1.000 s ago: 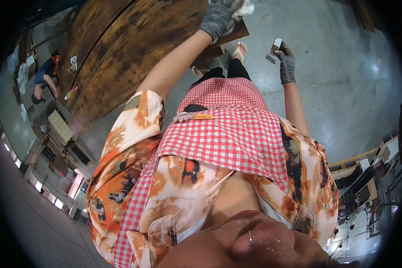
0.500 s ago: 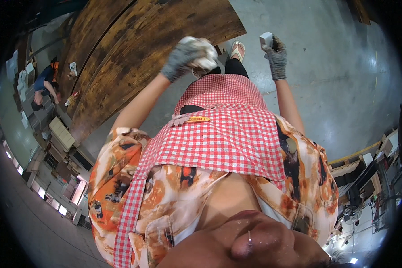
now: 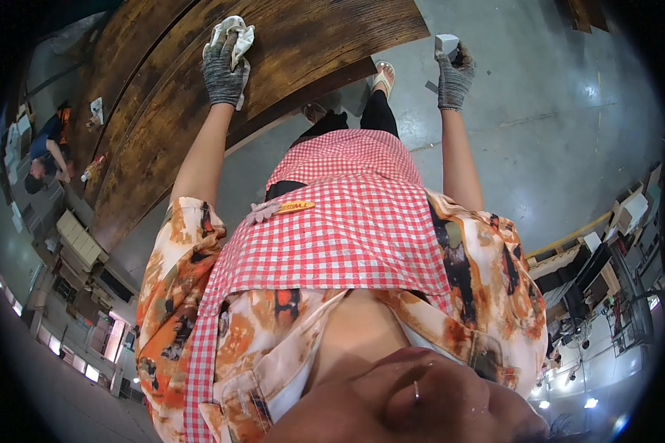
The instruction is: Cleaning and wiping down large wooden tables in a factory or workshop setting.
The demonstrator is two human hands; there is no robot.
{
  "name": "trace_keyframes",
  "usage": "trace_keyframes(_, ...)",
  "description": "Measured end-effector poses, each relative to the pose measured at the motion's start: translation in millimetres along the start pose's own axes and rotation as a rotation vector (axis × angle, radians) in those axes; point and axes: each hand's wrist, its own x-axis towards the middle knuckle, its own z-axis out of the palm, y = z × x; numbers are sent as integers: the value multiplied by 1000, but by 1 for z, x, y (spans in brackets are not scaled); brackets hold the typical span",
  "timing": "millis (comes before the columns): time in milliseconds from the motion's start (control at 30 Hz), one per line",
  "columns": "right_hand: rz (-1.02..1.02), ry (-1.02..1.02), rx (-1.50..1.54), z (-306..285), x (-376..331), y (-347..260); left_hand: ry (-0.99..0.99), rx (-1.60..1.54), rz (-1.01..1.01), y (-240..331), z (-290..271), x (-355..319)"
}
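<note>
A white cloth (image 3: pixel 241 38) is bunched under my left hand (image 3: pixel 225 70), which wears a grey glove and presses on the dark brown wooden tabletop (image 3: pixel 310 44). Loose folds of the cloth stick out past the fingers and beside the wrist. Off the wood's right end, above the grey floor, my gloved right hand (image 3: pixel 457 77) grips a small pale grey-white block (image 3: pixel 445 44). Dark stains mark the fingers of that glove. What the block is exactly, I cannot tell.
Another person (image 3: pixel 48 151) crouches beyond the wood's left side, near small items lying on it. My sandalled foot (image 3: pixel 383 75) stands by the wood's near edge on the concrete floor (image 3: pixel 524 140). Shelving and stacked goods (image 3: pixel 606 251) are at the far right.
My left hand has gone forward and left with the cloth, from near my apron onto the wood. My right hand still holds the block, slightly farther forward.
</note>
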Motion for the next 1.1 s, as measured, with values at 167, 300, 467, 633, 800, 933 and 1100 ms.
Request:
trace_keyframes(167,35,-41,14,-5,30,-7,39,-43,35,22,18,23)
trace_keyframes(300,87,107,-9,-21,51,5,56,-59,46,41,29,33)
trace_keyframes(467,0,25,27,-18,58,6,31,-35,38,47,37,40)
trace_keyframes(633,56,153,66,-30,56,16,36,-68,20,59,34,38)
trace_keyframes(800,-16,36,55,-16,24,16,9,-51,1,58,25,33)
trace_keyframes(933,-208,-86,-87,14,-47,-3,13,-26,20,54,16,27)
trace_keyframes(1100,-168,-20,-49,10,-56,-23,11,-40,-1,49,12,12)
